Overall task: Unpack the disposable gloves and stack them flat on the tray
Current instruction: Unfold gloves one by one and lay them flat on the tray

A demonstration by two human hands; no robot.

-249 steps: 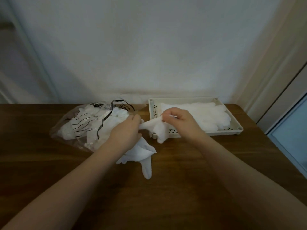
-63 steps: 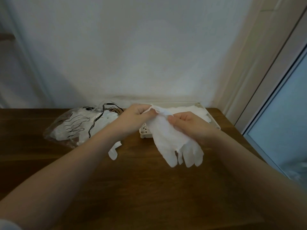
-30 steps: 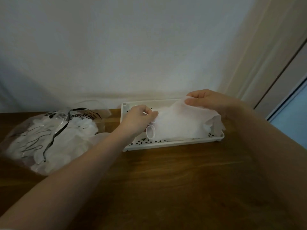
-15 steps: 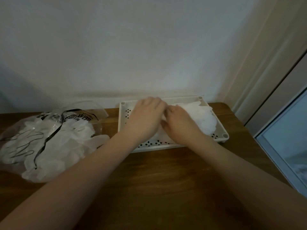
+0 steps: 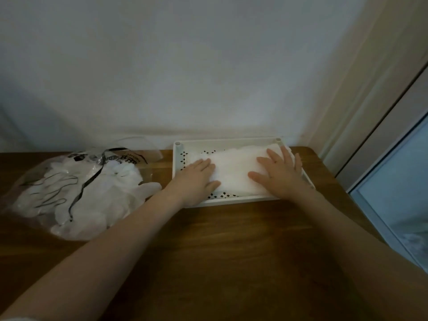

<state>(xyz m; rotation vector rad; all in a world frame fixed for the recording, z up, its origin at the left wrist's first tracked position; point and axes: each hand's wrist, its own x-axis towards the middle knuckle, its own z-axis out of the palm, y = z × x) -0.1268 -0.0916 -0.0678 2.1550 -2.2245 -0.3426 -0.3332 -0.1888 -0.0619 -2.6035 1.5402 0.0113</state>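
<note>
A white perforated tray (image 5: 179, 156) stands at the back of the wooden table. A stack of white disposable gloves (image 5: 235, 170) lies flat in it. My left hand (image 5: 196, 179) rests palm down on the stack's left end, fingers spread. My right hand (image 5: 281, 173) presses flat on its right end. Neither hand grips anything. To the left lies a clear plastic bag (image 5: 76, 188) with black printing, full of crumpled white gloves. One glove (image 5: 149, 189) sticks out of the bag's opening towards the tray.
The brown wooden table (image 5: 231, 251) runs up to a white wall behind. Its right edge borders a pale door frame and a glass panel (image 5: 398, 181). The tray sits close to the back right corner.
A glove held spread between both hands was carried over the tray and laid on the stack. Both hands have since let go and slid apart, flattening it.
</note>
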